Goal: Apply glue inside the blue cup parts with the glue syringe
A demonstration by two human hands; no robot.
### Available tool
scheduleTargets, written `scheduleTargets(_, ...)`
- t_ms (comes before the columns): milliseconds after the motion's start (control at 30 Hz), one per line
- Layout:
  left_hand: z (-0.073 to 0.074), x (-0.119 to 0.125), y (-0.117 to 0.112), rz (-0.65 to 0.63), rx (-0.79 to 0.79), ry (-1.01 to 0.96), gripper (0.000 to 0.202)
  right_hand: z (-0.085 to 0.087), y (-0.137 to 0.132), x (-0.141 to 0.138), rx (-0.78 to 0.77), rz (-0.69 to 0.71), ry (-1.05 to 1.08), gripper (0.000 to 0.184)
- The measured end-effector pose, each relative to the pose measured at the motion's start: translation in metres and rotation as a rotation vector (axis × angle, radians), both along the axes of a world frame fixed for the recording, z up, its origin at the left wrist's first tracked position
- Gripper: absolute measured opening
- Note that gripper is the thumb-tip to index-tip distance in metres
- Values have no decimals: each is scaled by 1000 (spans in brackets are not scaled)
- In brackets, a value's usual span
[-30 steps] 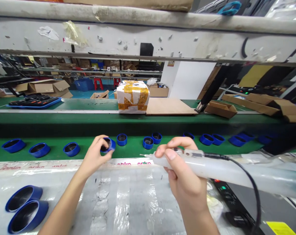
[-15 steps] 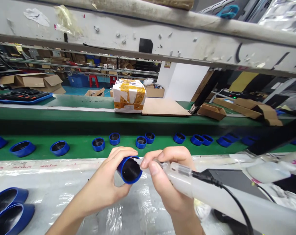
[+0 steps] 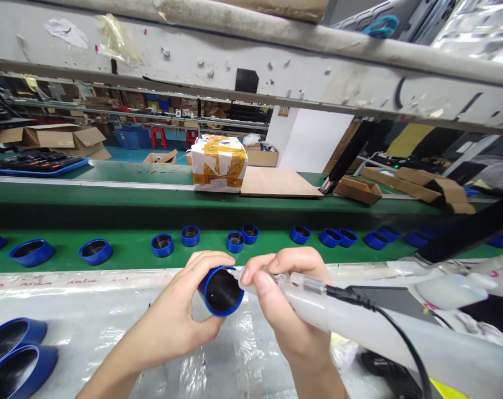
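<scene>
My left hand is wrapped round a blue cup-shaped part, tilted so that its black inside faces me. Between the thumb and fingers of my right hand is a translucent glue dispenser pen, with a black cable running from its body. The pen's narrow tip meets the upper rim of the blue part, or lies just inside it; which of the two I cannot tell. Two more blue cup-shaped parts rest on the plastic-covered worktop at the lower left.
Several blue cup-shaped parts stand along a green conveyor belt beyond my hands. A taped box and a flat board lie on the ledge behind. A white bottle is at the right, and a shelf beam crosses overhead.
The parts on the belt have shifted slightly left. My hands keep the same grip, and the pen tip stays at the upper rim of the blue part.
</scene>
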State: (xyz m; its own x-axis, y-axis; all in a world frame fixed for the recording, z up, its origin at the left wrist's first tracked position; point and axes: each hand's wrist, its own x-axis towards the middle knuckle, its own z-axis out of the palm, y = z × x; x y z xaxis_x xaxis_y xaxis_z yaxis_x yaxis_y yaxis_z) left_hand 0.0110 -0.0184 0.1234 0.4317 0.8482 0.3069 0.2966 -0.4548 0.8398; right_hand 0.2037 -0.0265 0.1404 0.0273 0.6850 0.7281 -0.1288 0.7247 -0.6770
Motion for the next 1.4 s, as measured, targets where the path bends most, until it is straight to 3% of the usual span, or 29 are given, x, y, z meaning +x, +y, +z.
scheduleTargets(867,1,-8,-3,101,36,-9,68,9,-8,1,46,-171,-133,26)
scheduleTargets(1400,6,-11,-5,140,66,-23,71,5,-14,-1,14,-114,-192,27)
